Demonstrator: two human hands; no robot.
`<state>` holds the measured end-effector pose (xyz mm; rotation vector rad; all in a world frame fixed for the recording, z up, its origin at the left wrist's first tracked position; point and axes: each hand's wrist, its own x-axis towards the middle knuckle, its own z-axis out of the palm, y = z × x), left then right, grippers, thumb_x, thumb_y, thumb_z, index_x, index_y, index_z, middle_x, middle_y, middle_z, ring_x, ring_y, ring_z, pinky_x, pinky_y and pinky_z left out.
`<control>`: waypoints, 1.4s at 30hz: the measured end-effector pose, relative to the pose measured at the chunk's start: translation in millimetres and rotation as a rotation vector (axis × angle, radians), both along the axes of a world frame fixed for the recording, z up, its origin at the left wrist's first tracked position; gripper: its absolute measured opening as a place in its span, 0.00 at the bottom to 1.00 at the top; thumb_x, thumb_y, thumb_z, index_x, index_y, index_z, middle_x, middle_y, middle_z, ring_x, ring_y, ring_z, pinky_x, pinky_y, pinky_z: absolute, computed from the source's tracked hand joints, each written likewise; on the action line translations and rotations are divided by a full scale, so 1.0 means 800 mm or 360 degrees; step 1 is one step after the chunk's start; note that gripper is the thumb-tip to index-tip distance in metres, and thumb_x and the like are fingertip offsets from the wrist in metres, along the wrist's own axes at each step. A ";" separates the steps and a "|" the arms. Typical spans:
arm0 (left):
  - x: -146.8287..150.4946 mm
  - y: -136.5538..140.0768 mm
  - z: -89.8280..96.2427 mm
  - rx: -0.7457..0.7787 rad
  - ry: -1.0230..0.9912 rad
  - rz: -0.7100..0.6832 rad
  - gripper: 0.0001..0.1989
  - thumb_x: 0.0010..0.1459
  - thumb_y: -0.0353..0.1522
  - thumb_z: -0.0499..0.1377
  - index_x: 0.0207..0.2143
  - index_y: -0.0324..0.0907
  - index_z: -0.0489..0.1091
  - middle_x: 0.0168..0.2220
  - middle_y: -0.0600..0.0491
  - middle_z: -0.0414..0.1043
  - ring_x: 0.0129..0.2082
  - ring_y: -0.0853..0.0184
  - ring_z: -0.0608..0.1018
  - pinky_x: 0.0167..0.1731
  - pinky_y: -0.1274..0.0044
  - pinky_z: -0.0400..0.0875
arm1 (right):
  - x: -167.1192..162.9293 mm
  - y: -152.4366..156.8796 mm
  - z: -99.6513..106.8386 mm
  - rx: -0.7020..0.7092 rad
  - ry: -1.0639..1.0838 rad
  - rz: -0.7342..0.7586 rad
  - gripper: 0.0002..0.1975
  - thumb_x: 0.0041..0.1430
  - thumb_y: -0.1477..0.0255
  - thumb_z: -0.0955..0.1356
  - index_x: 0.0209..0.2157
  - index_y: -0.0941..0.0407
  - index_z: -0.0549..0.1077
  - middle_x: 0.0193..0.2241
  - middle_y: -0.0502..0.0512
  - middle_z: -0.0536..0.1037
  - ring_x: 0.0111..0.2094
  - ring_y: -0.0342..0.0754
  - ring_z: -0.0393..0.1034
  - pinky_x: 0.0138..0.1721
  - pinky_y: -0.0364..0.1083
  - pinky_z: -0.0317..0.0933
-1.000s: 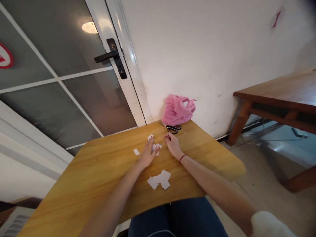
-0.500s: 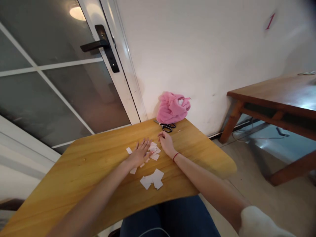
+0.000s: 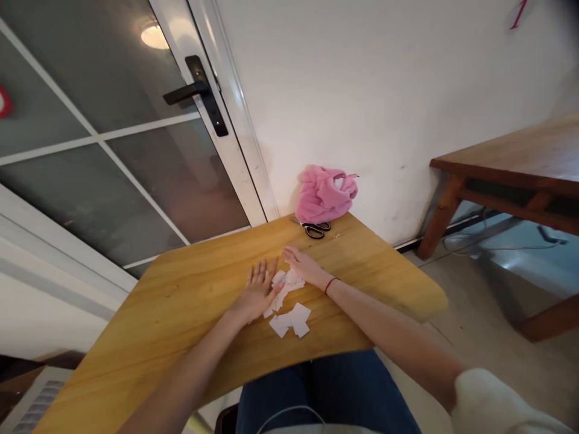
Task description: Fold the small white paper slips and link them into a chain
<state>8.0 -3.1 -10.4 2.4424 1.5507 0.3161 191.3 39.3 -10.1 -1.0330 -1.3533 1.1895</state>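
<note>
Blue jeans (image 3: 362, 386) below the near edge of the wooden table (image 3: 190, 313). Just beyond, a few white paper pieces (image 3: 300, 313), flat, straight-edged, overlapping; next, a fuller paper pile (image 3: 295, 281) between both hands. Left hand (image 3: 259, 294) open, palm down, thumb over the pile; right hand (image 3: 304, 266) loosely bent at the far side (any grip, impossible to tell). Broad wood leftward, rounded corner (image 3: 436, 298) rightward. Farther, black-handled scissors (image 3: 314, 227) beside a pink cloth bundle (image 3: 321, 196), something white (image 3: 338, 182) in its opening.
</note>
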 end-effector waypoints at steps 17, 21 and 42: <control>0.008 -0.056 0.007 0.0019 0.0142 -0.0272 0.35 0.58 0.48 0.45 0.63 0.47 0.37 0.66 0.47 0.31 0.64 0.56 0.36 0.60 0.59 0.36 | 0.008 0.004 0.007 -0.0564 0.0637 0.0740 0.11 0.58 0.67 0.61 0.39 0.58 0.68 0.38 0.62 0.76 0.43 0.48 0.71 0.52 0.53 0.57; 0.015 -0.040 0.008 0.0041 -0.0048 -0.0175 0.29 0.62 0.43 0.39 0.63 0.45 0.38 0.65 0.47 0.39 0.64 0.63 0.40 0.60 0.63 0.40 | 0.016 0.006 0.007 -0.0543 0.0737 0.0582 0.09 0.59 0.72 0.59 0.40 0.56 0.66 0.40 0.58 0.75 0.43 0.43 0.70 0.54 0.48 0.56; 0.002 -0.097 0.025 0.0010 -0.0179 -0.0325 0.07 0.55 0.38 0.55 0.34 0.47 0.69 0.58 0.53 0.57 0.60 0.58 0.53 0.58 0.60 0.51 | 0.007 0.007 0.006 -0.0549 0.0810 0.0444 0.06 0.58 0.74 0.61 0.31 0.59 0.69 0.27 0.57 0.78 0.32 0.46 0.74 0.48 0.51 0.62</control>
